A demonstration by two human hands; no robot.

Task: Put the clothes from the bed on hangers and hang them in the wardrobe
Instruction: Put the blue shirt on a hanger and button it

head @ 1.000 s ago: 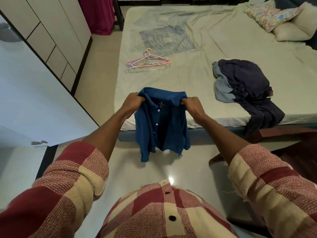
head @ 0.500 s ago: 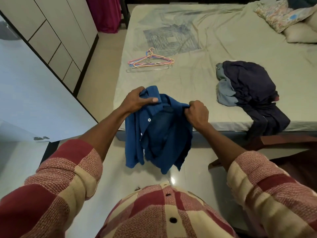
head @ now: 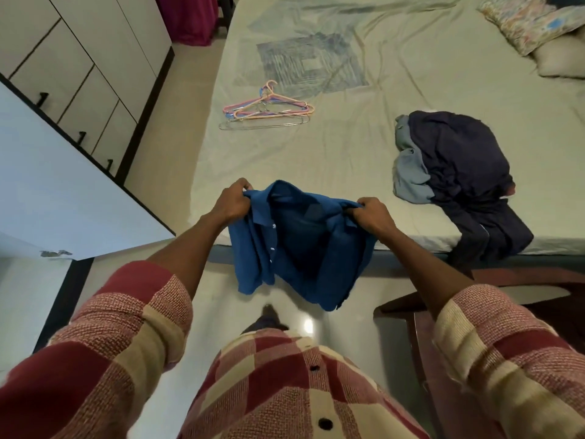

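Two hands [head: 232, 201] [head: 373, 217] gripping one blue shirt [head: 297, 245], one hanger pile [head: 267, 109]

Dim, warm indoor light. 1 small bright glare spot shines on the glossy floor [head: 307, 326] at lower centre. Soft shadows lie under the bed [head: 364, 160] edge. Wide-angle distortion bends lines near the frame edges; the sleeves at the bottom corners look slightly soft.

A: Hidden bits? Fingertips of both hands, left hand [head: 232, 199] and right hand [head: 373, 217], buried in the blue shirt [head: 297, 245] folds.
B: Cut off: pillows [head: 538, 30] at far right edge, maroon cloth [head: 186, 17] at top.
A: Hangers [head: 266, 110] overlap, count unclear. Dark clothes pile [head: 459, 172], separate items unclear.
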